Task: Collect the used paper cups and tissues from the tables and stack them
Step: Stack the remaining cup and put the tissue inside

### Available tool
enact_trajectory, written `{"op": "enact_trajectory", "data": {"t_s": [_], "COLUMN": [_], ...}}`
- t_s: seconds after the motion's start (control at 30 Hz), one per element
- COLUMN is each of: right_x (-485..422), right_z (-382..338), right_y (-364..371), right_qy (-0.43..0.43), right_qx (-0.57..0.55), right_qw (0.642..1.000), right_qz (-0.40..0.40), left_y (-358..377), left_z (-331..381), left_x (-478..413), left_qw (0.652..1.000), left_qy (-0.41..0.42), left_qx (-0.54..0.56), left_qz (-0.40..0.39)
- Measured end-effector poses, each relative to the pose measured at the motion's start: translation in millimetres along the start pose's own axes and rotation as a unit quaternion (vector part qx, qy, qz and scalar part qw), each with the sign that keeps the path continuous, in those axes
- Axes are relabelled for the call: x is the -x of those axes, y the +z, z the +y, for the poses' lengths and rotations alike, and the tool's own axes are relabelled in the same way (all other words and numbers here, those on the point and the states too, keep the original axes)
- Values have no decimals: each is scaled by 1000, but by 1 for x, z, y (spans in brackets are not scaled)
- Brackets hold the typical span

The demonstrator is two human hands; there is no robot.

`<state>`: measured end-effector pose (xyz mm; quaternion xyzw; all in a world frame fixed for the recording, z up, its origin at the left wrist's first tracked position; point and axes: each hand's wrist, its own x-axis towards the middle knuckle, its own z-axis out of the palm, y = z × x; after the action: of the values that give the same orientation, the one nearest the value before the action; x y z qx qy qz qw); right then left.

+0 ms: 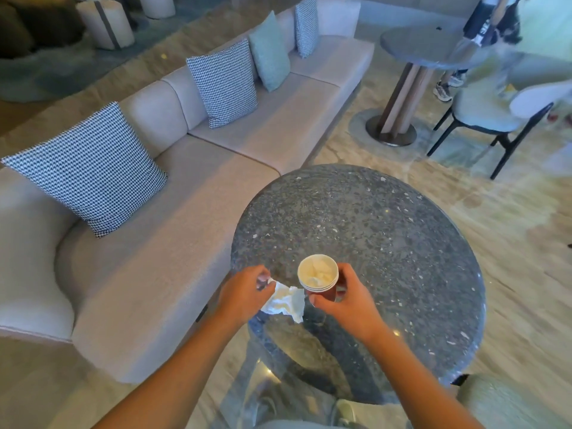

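While the left hand (243, 294) pinches a corner of a crumpled white tissue (286, 301) between curled fingers (262, 280), the right hand (345, 297) wraps round a stack of nested paper cups (321, 287). The stack stands upright, mouth up, with white tissue inside. The held tissue trails from the left fingers toward the stack's base. Both hang over the near-left edge of the round speckled bench (387, 236), whose top spreads ahead and rightward. A grey sofa (192, 212) lies just beside its left edge.
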<state>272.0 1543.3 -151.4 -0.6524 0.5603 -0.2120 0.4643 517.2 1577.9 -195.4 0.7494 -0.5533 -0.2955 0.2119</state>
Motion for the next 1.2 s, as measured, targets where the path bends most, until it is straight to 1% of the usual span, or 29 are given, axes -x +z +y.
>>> {"op": "enact_trajectory", "data": {"t_s": [0.17, 0.23, 0.3, 0.4, 0.5, 0.63, 0.73, 0.8, 0.9, 1.03, 1.2], "right_x": [2, 5, 9, 16, 24, 35, 43, 45, 47, 47, 51], "right_z": [8, 13, 18, 22, 25, 31, 36, 39, 41, 38, 17], "right_y": [14, 21, 26, 32, 35, 31, 22, 17, 6, -15, -57], "right_qy": [35, 51, 64, 79, 94, 102, 109, 114, 110, 82, 29], "right_qx": [-14, -15, -13, -13, -14, -10, -11, -11, -13, -21, -44], "right_qw": [999, 998, 997, 996, 994, 993, 992, 991, 992, 994, 994], "right_qz": [22, 24, 30, 35, 49, 54, 58, 62, 57, 68, 93], "left_y": [36, 52, 67, 82, 92, 104, 107, 104, 88, 54, 11], "left_z": [-23, -28, -31, -29, -22, -15, -9, -4, 10, 47, 117], "left_x": [-11, -13, -17, -26, -33, -33, -28, -22, -10, -3, 3], "left_qw": [992, 987, 986, 975, 972, 966, 967, 971, 986, 993, 989], "left_qy": [-15, -3, 26, 65, 73, 67, 46, 38, 46, 99, 137], "left_qx": [-104, -134, -147, -206, -216, -243, -226, -206, -139, -64, -40], "left_qz": [-73, -89, -79, -61, -50, -66, -104, -114, -80, -17, 28]}}
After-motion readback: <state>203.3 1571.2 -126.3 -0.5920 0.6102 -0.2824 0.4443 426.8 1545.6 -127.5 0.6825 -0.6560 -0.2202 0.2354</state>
